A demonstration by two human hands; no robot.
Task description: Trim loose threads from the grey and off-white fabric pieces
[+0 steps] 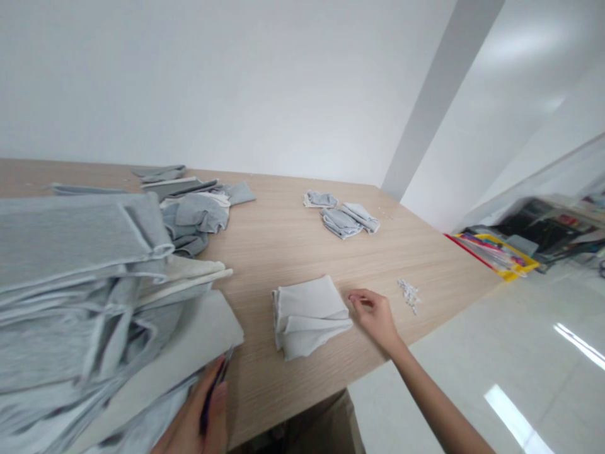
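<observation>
My left hand [201, 416] is closed around a pair of thread snips [215, 391] with a dark handle and a thin metal tip pointing away from me. It is beside the front edge of a large heap of grey and off-white fabric pieces [75, 239]. My right hand [375, 315] hovers over the table with thumb and fingers pinched together; whatever is between them, if anything, is too small to make out. Just left of it lies a folded stack of pale cloth [312, 309], its upper layer partly turned over.
Small white scraps [409, 295] lie right of my right hand. Folded grey pieces [347, 219] are farther back on the wooden table [269, 246]. Crumpled grey cloth [196, 214] lies behind the heap. A yellow-rimmed bin [513, 271] stands past the table's right edge; a white wall [236, 82] closes the back.
</observation>
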